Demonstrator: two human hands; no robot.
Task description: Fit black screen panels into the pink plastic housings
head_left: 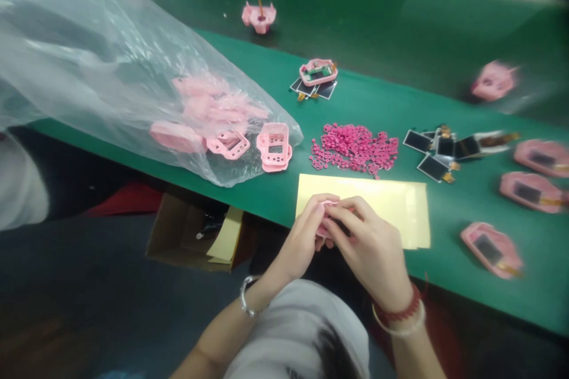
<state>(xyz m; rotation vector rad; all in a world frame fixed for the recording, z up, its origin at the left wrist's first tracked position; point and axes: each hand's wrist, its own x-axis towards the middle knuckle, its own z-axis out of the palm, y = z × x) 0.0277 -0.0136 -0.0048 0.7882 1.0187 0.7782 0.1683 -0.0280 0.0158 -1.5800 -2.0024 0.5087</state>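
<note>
My left hand [302,243] is closed around a small pink plastic shell [326,234], holding it over the front edge of the yellow paper. From the other side, the thumb and fingertips of my right hand [367,243] press together at the shell; whatever they pinch is hidden. Both hands cover most of the shell. Just beyond them lies a heap of small dark-pink button pieces [355,148]. A stack of yellow paper sheets [406,213] lies beneath and beside my right hand.
A clear plastic bag [133,83] with pink shells spreads at left, stacked front shells [273,148] at its mouth. Small screens [435,166] lie right of the heap. Shells with screens [491,249] line the right. A shell with a circuit board [319,73] sits behind.
</note>
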